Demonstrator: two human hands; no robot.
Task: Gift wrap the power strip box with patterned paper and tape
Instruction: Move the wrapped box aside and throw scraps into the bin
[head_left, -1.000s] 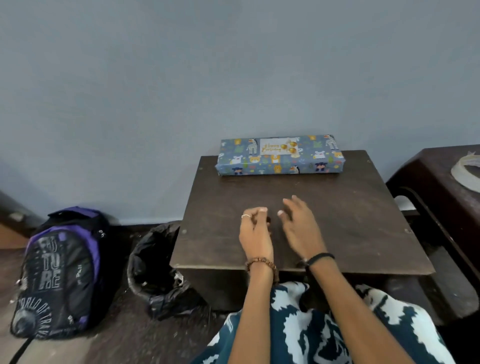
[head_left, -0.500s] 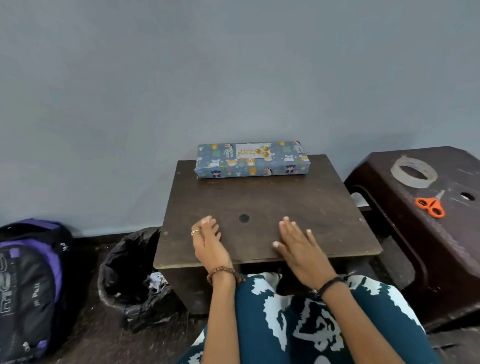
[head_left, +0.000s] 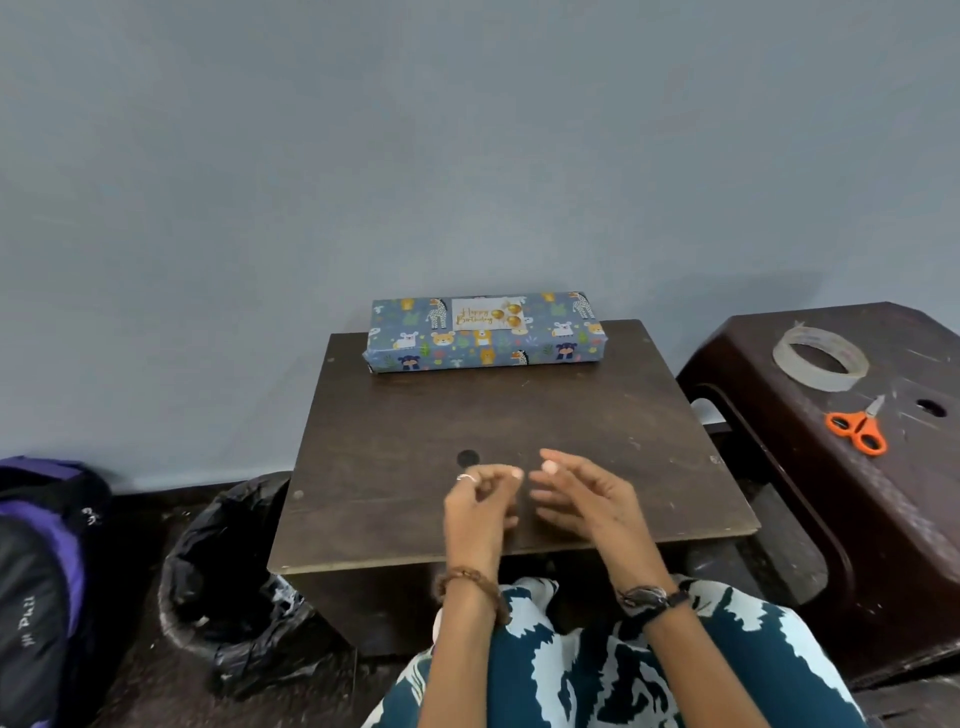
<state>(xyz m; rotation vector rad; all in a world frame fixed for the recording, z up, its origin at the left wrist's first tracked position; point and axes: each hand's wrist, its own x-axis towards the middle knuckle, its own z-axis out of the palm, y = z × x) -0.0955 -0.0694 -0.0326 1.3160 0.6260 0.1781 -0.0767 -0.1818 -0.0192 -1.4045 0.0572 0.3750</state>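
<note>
The box (head_left: 485, 332), wrapped in blue animal-patterned paper with a "Happy Birthday" label on top, lies at the far edge of the small brown table (head_left: 519, 410), against the wall. Both my hands hover close together over the table's near half, well short of the box. My left hand (head_left: 480, 506) has loosely curled fingers and holds nothing. My right hand (head_left: 584, 499) is relaxed, fingers slightly bent, empty. A roll of clear tape (head_left: 826, 383) lies on the stool at the right.
A dark brown plastic stool (head_left: 857, 519) stands right of the table, with orange scissors (head_left: 857, 430) lying on it near the tape. A bin lined with a black bag (head_left: 228, 571) sits on the floor at the left, beside a purple and black backpack (head_left: 41, 571).
Half a second ago both hands lay flat and apart on the table's near edge. Now they are lifted and drawn together at the middle. The view has shifted; the box stays put.
</note>
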